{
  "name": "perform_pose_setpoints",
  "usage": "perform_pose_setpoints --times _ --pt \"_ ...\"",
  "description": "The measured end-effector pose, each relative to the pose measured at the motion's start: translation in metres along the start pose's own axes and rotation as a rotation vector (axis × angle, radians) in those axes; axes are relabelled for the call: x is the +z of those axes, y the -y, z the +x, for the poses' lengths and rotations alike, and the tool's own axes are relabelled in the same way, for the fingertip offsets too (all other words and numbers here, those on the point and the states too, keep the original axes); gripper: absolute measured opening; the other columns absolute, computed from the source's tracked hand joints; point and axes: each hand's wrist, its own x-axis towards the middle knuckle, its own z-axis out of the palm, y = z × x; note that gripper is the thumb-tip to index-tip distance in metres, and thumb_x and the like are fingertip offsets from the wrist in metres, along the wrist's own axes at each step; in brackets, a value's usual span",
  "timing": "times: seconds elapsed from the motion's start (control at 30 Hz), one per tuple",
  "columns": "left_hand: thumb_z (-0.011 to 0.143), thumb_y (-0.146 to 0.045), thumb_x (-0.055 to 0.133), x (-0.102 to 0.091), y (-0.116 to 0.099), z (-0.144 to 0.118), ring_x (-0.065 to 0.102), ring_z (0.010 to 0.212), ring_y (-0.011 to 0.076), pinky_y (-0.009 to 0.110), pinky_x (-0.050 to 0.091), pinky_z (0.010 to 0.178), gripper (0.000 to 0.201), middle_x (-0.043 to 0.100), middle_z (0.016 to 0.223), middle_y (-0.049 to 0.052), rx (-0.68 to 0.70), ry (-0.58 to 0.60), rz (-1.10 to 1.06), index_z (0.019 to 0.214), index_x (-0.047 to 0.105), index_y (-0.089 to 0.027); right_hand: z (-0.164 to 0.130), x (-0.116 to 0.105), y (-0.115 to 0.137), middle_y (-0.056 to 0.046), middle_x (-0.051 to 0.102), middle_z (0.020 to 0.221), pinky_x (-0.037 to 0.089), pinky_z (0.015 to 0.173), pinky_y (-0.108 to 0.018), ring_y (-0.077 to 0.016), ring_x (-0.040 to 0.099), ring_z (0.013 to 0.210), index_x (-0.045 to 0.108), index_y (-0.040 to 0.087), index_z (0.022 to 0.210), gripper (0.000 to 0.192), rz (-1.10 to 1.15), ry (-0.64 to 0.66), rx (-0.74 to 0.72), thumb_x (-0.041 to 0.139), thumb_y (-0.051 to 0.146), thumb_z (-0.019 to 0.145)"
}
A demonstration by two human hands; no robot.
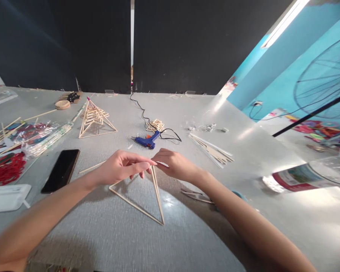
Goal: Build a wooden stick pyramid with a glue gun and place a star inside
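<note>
Nearest us on the tabletop (116,241), the wooden stick frame (136,206) stands on our side of the blue glue gun (144,141). Our left hand (121,167) has its grip pinched at the frame's raised corner; our right hand (174,163) meets it there, but we cannot tell whether that grip is closed. We do best to hold this joint steady, pressing lightly so the thin sticks line up. Beyond the glue gun, to its left, stands a stick pyramid (95,115).

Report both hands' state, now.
Left hand: pinching the top of the pale triangular wooden-stick frame.
Right hand: fingers bent at that same top; whether they grip cannot be told.
</note>
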Motion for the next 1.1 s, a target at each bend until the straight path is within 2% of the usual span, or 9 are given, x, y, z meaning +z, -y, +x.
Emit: perform_pose_setpoints --times 0.13,0.47,0.63,0.87,1.1 --pt "0.094 -0.038 0.071 0.002 0.003 -0.001 0.065 0.070 0.0118 0.019 0.048 0.055 0.029 0.077 0.082 0.007 -0.028 -0.049 -0.035 0.110 0.082 -0.016 0.000 0.001 -0.001 -0.009 0.075 0.101 0.054 0.081 -0.036 -0.0197 0.065 0.094 0.074 0.018 0.108 0.027 0.001 0.004 0.002 0.047 0.020 0.107" --pt "0.092 -0.035 0.075 0.004 0.012 0.005 0.062 0.066 0.0101 0.018 0.045 0.052 0.024 0.077 0.082 0.006 -0.013 -0.036 -0.115 0.106 0.082 -0.017 -0.001 0.001 -0.001 -0.009 0.075 0.101 0.054 0.082 -0.037 -0.0201 0.065 0.093 0.074 0.017 0.108 0.027 0.002 0.006 -0.002 0.048 0.020 0.107" --pt "0.085 -0.040 0.084 0.006 0.022 0.008 0.058 0.061 0.0084 0.017 0.041 0.051 0.026 0.074 0.072 0.004 -0.006 -0.083 -0.187 0.098 0.084 -0.017 0.000 0.002 -0.001 -0.009 0.075 0.103 0.054 0.084 -0.036 -0.0199 0.065 0.096 0.074 0.018 0.109 0.027 0.007 0.009 -0.001 0.048 0.020 0.108" --pt "0.080 -0.043 0.089 0.012 0.040 0.011 0.053 0.055 0.0079 0.018 0.040 0.047 0.030 0.075 0.069 0.006 0.087 -0.160 -0.273 0.094 0.086 -0.017 -0.001 0.002 -0.002 -0.009 0.076 0.101 0.054 0.083 -0.036 -0.0202 0.066 0.096 0.075 0.018 0.114 0.026 0.017 0.000 0.002 0.050 0.018 0.107" --pt "0.082 -0.040 0.087 0.014 0.043 0.011 0.059 0.059 0.0096 0.020 0.043 0.051 0.024 0.077 0.070 0.007 0.184 -0.205 -0.173 0.094 0.087 -0.020 0.000 0.003 -0.002 -0.009 0.076 0.100 0.053 0.081 -0.036 -0.0200 0.065 0.094 0.074 0.018 0.110 0.024 0.017 0.001 0.000 0.051 0.019 0.107"
